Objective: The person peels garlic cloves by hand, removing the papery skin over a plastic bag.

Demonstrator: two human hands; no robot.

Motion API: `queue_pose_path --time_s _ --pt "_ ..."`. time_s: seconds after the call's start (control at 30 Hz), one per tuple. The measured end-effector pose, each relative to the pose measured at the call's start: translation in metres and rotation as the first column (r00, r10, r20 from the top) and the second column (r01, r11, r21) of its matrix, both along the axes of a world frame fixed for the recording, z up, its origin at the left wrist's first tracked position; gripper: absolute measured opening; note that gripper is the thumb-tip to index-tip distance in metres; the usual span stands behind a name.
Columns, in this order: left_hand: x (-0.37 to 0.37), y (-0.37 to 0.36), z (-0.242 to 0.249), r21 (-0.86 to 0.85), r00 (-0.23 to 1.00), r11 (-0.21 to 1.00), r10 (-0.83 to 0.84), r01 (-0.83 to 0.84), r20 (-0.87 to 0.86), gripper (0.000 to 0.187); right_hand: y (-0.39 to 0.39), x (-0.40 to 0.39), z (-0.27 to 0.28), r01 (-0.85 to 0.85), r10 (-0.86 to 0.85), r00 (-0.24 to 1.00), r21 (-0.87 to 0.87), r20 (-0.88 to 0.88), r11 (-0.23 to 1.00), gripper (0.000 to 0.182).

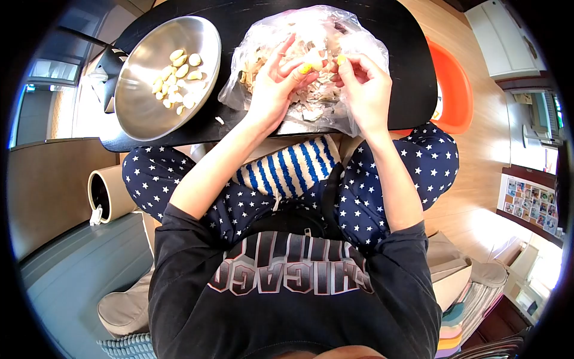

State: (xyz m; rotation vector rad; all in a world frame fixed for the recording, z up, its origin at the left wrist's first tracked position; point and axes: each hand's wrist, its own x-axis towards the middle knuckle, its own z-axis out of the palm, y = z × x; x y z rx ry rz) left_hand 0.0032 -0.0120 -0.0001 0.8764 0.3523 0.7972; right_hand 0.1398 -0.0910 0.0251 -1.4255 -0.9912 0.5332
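Both hands are over a clear plastic bag [254, 36] on the black table, filled with pale papery skins [314, 90] that look like garlic peel. My left hand [278, 84] has its fingers curled around a small pale piece, perhaps a garlic clove, with the thumb against it. The thumb and fingertips of my right hand [362, 81] are pinched at the right side of the bag's opening; what they hold is too small to name. Left of the bag, a wide steel bowl [137, 99] holds several peeled cloves [182, 70].
The black table [412, 78] has a rounded right edge. An orange tub [457, 90] stands on the floor beyond it. A blue-and-white striped cloth [290, 167] lies on the lap, below the table's near edge. A beige cylinder [113, 191] is at the left.
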Motion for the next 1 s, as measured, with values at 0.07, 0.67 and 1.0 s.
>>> queue_pose_path --time_s 0.07,0.67,1.0 --pt "0.0004 0.0008 -0.0003 0.011 1.000 1.000 -0.005 0.005 0.001 0.065 0.0016 -0.0001 0.0005 -0.035 0.036 0.999 0.055 -0.006 0.998 0.013" --pt "0.0003 0.0042 -0.0017 -0.064 0.999 0.998 -0.010 0.012 0.045 0.058 0.0059 0.0040 -0.0014 -0.163 0.146 0.978 0.108 0.149 0.981 0.017" --pt "-0.0005 0.0074 -0.0030 -0.103 0.998 0.994 0.045 -0.040 0.044 0.056 0.0011 0.0044 -0.0021 -0.187 0.191 0.976 -0.045 0.104 0.981 0.018"
